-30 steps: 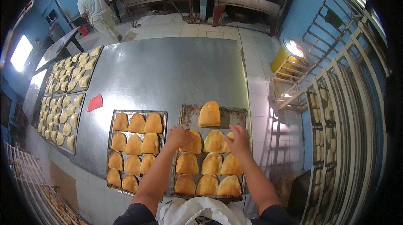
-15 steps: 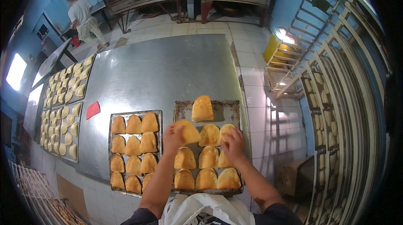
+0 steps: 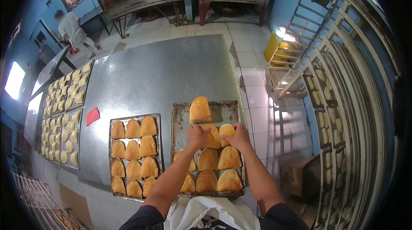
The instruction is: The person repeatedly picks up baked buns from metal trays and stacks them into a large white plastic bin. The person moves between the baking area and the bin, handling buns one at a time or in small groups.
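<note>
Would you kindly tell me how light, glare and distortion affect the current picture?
Head view: the window at left burns out to white, and the top of the yellow drum glares; head view: barred shadows and sunlit patches cross the tiled floor; head view: the right-hand tray rack bends toward the dark rim, while the baked pastries read clearly.

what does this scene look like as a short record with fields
left hand: at a pastry's left edge, grip unclear
right hand: holding a second pastry
right tray: browned pastries, apparent stack at far end
left tray: browned pastries in rows of three
table: metal, red piece on it
far left: pale pastries
back left: person
</note>
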`<action>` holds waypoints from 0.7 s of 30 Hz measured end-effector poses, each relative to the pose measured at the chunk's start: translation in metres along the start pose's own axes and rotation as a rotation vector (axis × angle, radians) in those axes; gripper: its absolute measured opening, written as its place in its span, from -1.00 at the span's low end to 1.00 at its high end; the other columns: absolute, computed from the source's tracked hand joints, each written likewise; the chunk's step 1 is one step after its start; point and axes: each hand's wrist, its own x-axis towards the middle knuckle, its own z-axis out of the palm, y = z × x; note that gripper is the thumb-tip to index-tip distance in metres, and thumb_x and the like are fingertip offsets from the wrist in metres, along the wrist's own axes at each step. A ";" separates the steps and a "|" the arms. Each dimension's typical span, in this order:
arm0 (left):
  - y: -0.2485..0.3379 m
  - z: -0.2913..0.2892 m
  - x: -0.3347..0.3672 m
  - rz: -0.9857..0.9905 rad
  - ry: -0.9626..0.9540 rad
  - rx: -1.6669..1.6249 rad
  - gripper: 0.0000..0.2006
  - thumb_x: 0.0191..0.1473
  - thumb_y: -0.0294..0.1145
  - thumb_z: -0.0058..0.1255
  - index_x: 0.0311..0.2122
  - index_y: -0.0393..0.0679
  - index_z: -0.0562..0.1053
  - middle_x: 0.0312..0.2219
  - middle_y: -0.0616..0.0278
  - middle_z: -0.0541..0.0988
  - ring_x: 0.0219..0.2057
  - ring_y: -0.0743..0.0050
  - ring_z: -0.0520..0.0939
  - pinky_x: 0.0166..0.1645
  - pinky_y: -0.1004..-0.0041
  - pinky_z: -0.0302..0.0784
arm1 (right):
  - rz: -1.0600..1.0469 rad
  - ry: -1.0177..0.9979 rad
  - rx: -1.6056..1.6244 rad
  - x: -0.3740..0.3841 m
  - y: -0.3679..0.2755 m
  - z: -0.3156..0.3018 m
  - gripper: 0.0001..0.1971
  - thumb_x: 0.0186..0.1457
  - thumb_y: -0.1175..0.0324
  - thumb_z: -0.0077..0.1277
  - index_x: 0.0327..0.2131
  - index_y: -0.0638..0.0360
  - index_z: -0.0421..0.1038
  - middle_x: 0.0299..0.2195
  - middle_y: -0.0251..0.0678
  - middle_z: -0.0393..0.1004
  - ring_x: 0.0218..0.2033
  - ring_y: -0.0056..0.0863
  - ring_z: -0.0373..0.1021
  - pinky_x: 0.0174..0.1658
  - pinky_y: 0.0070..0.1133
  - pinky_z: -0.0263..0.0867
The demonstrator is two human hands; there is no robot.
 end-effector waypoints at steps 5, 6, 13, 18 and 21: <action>-0.005 -0.016 -0.029 0.098 -0.113 -0.555 -0.62 0.25 -0.27 0.05 0.00 -0.32 0.28 -0.20 0.02 0.50 -0.18 0.31 0.54 -0.07 0.33 0.47 | -0.089 -0.009 0.386 -0.008 0.015 0.015 -0.26 -0.15 0.35 0.42 0.06 0.28 0.18 -0.10 -0.11 0.42 -0.07 -0.35 0.41 0.00 -0.47 0.38; -0.009 -0.018 -0.037 0.138 -0.063 -0.670 -0.63 0.26 -0.30 0.03 0.03 -0.31 0.26 -0.20 0.06 0.50 -0.18 0.37 0.53 -0.08 0.36 0.48 | -0.117 0.012 0.514 -0.010 0.020 0.017 -0.29 -0.11 0.38 0.39 0.07 0.28 0.18 -0.08 -0.12 0.42 -0.06 -0.36 0.42 0.00 -0.47 0.39; -0.017 -0.037 -0.036 -0.288 0.314 -1.409 -0.62 0.30 -0.28 -0.04 0.11 -0.27 0.30 -0.10 0.16 0.52 -0.13 0.45 0.56 -0.04 0.44 0.50 | 0.183 0.322 1.354 -0.011 0.042 0.006 -0.50 0.13 0.50 0.15 0.13 0.27 0.23 -0.05 -0.20 0.44 -0.04 -0.38 0.44 -0.01 -0.47 0.45; 0.009 -0.067 0.044 -0.121 0.152 -1.134 -0.64 0.27 -0.22 0.00 0.04 -0.27 0.46 -0.18 0.18 0.59 -0.19 0.48 0.59 -0.09 0.44 0.51 | 0.009 0.235 1.337 0.008 0.016 -0.009 -0.54 0.19 0.41 0.12 0.14 0.27 0.29 -0.04 -0.23 0.44 -0.04 -0.45 0.42 0.02 -0.52 0.40; 0.023 -0.072 0.080 -0.028 0.072 -0.822 -0.66 0.26 -0.21 0.01 -0.03 -0.28 0.51 -0.27 0.20 0.63 -0.25 0.47 0.61 -0.12 0.41 0.52 | -0.088 0.194 1.169 0.034 -0.020 -0.005 -0.57 0.20 0.38 0.10 0.13 0.26 0.33 -0.04 -0.25 0.46 -0.06 -0.49 0.42 0.00 -0.55 0.39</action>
